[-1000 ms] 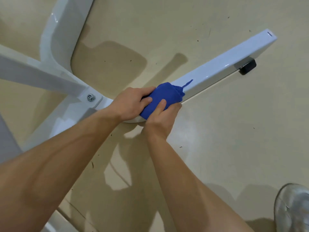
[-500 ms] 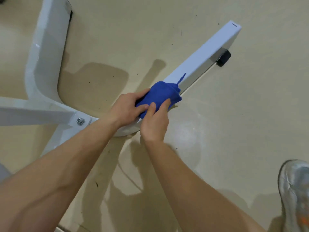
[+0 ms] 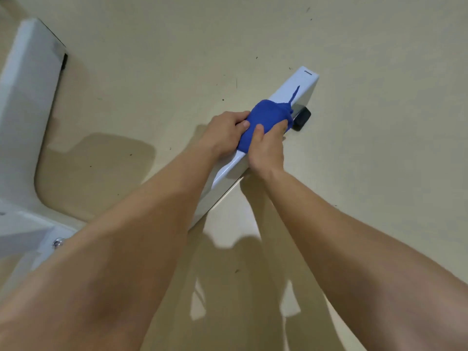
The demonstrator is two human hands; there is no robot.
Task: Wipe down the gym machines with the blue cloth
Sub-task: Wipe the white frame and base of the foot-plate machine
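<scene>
Blue cloth (image 3: 266, 119), left hand (image 3: 222, 134) and right hand (image 3: 267, 150) curled round it; press evenly to the far end of the bar (image 3: 305, 83).

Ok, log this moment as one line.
blue cloth: bunched on white leg, near far end | left hand: grips cloth | right hand: grips cloth | black foot: beside cloth

Beige speckled floor (image 3: 379, 173); white machine base (image 3: 25, 110) and black foot (image 3: 301, 119) atop

Left hand (image 3: 225, 134), right hand (image 3: 266, 148), forearms (image 3: 152, 224) bare.
</scene>
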